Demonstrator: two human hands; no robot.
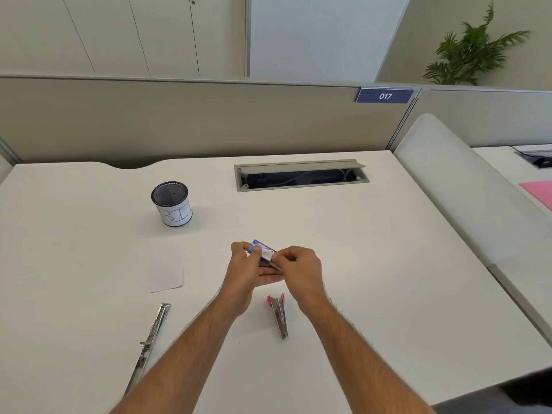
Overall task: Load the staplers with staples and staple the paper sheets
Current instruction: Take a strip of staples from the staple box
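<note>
My left hand (243,271) grips a small blue and white staple box (262,251) above the middle of the white desk (373,264). My right hand (300,268) pinches a grey strip of staples (276,266) at the box's open right end. Below the hands a small pink and metal stapler (279,315) lies flat on the desk. A long metal stapler (150,342) lies folded open at the front left, partly hidden by my left forearm. A small stack of white paper sheets (167,269) rests to the left of my hands.
A mesh cup (172,203) with a paper label stands at the back left. An open cable tray (301,174) is set into the desk's far side. A padded divider (466,192) borders the right edge, with a pink sheet (539,192) on the neighbouring desk.
</note>
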